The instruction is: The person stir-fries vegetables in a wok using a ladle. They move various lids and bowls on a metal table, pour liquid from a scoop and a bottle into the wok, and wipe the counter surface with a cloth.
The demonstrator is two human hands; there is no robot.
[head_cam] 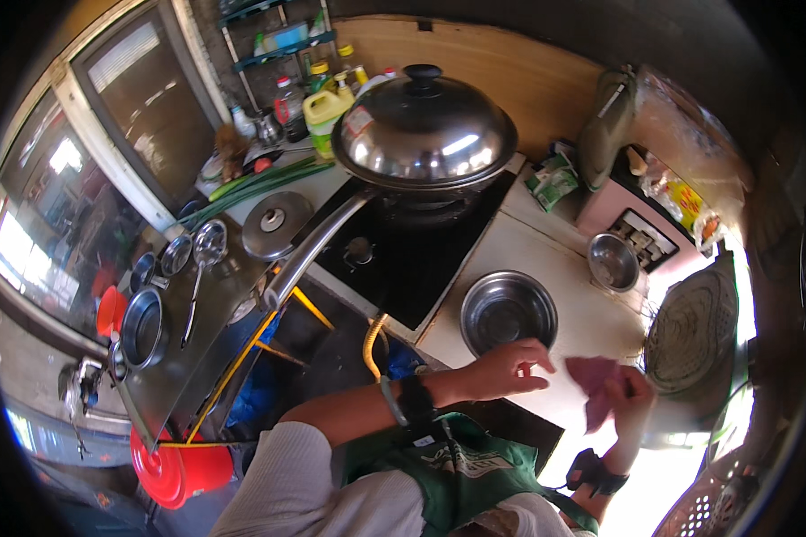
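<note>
My left hand [507, 370] reaches over the near edge of a steel bowl [510, 309] on the white counter, its fingers apart and nothing in them. To its right, my right hand [633, 396] grips a purplish-red cloth [598, 384], which hangs blurred between the two hands. A long-handled wok with a domed steel lid [430, 131] stands on the black gas stove [403, 268] beyond them. A smaller steel bowl [612, 262] sits tilted at the right, beside a pink box.
Green onions [269, 184], a pot lid [277, 225] and sauce bottles stand left of the stove. The wok's handle [316, 248] juts toward the steel sink area with ladles and a basin [143, 329]. A lidded red bucket [174, 470] is at lower left.
</note>
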